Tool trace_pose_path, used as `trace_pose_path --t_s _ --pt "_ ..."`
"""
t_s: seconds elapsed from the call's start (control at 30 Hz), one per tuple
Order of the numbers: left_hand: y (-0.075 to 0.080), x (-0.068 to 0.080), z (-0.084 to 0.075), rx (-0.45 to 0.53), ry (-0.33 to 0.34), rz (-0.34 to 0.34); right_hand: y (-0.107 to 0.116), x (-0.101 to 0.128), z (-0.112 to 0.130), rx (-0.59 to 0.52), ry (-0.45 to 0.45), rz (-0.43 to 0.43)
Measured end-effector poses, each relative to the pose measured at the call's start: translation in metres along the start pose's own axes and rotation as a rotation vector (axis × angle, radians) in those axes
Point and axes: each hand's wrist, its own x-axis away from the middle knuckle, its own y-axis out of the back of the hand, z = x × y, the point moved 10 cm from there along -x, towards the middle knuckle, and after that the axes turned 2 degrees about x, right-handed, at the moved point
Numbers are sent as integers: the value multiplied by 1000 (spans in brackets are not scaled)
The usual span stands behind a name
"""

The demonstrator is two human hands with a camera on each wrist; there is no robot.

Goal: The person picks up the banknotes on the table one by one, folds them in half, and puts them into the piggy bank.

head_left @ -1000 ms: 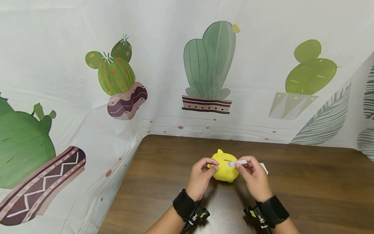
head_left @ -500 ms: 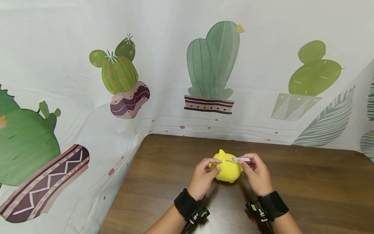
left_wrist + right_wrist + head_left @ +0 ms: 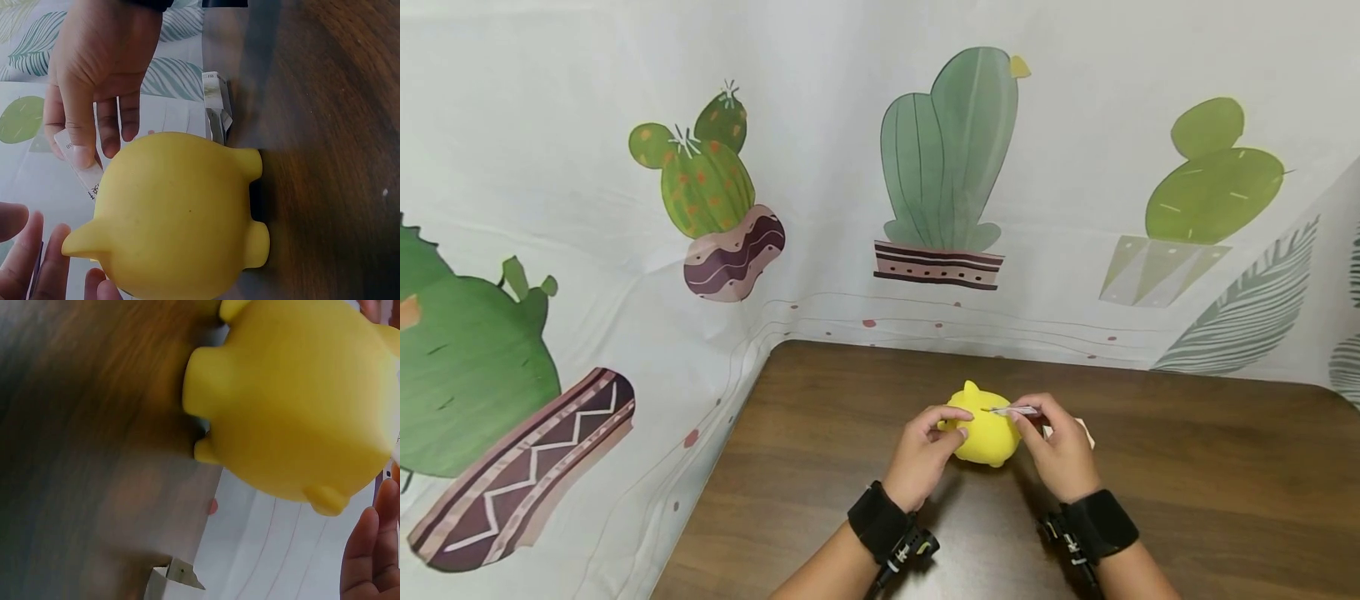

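A yellow piggy bank (image 3: 983,435) stands on the dark wooden table (image 3: 1187,467). My left hand (image 3: 942,427) holds its left side with curled fingers and thumb. From the right, my right hand (image 3: 1028,418) pinches a folded paper strip (image 3: 1017,411) whose tip lies at the slot on top of the bank. In the left wrist view the piggy bank (image 3: 181,212) fills the middle, with the right hand (image 3: 94,81) pinching the strip (image 3: 80,169) beyond it. The right wrist view shows the bank (image 3: 300,394) from its underside.
More folded paper (image 3: 1081,430) lies on the table just behind my right hand, seen as folded paper (image 3: 217,109) in the left wrist view too. A cactus-print cloth (image 3: 700,192) hangs behind and left of the table. Black wrist straps sit on both arms.
My right hand has brought the strip lower and flatter, so its tip now sits at the bank's top slot. The left hand keeps its hold on the bank.
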Motion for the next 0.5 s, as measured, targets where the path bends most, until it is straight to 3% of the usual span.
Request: trace_pose_path --t_s 0.5 --pt "0 -1 -2 -11 -37 22 -11 -2 28 292 211 56"
